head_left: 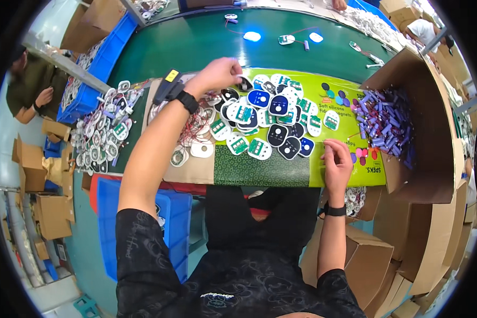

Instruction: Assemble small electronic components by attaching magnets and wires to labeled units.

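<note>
My left hand [220, 74] reaches over the far side of the pile, its fingers closed at the edge of a small rounded white-and-black part [244, 84]. Below it lies a heap of rounded white modules, some with green circuit boards [259, 149] showing, others with black or blue faces [259, 99]. My right hand [337, 165] hovers over the right part of the printed mat [350, 177], fingers loosely bent and apart, holding nothing. Close to it on the mat lies a lone module [331, 120]. Thin red wires [195, 124] tangle beneath my left forearm.
A cardboard box [429, 127] with purple wired cylindrical cells [387, 122] stands at right. Wired white parts [103, 130] pile at left. Behind, a green conveyor belt [196, 45] carries modules, two glowing blue. A blue bin [172, 228] sits below. Other people are at left and far right.
</note>
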`<state>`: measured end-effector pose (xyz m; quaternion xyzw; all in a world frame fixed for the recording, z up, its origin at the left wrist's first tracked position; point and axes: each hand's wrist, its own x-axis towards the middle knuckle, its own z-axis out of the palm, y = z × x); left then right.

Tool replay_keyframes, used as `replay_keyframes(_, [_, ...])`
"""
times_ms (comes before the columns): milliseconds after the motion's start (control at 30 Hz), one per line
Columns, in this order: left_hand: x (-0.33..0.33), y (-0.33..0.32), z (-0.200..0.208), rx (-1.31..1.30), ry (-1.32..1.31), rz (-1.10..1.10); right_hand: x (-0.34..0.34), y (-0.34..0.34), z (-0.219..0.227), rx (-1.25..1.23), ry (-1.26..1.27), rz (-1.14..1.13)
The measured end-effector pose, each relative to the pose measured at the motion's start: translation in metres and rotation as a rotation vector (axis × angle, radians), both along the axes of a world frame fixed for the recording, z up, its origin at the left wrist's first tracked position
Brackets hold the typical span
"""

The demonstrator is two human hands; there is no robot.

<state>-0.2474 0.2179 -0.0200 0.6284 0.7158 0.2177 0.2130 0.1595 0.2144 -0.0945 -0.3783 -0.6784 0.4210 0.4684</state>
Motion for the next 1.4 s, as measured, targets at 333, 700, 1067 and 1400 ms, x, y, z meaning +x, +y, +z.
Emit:
replay_keyframes(333, [0.046, -0.149, 0.046, 0.345, -1.845, 0.142, 0.003, -0.003, -0.006, 0.053, -0.074, -0.004])
replay_keyframes(700, [0.173, -0.308, -0.065, -0.231, -1.842, 0.188, -0.039, -0.055, 0.03, 0.012, -0.06, 0.152])
replay_keyframes(1067, [0.224, -0.345, -0.098, -0.457, -1.465, 0.249, -0.219, -0.184, 0.032, 0.584, -0.415, 0.66])
replay_keyframes(1400, [0.193, -0.352, -0.101, -0.125, -1.442, 0.596, -0.154, -0.16, 0.022, 0.772, -0.331, 0.74])
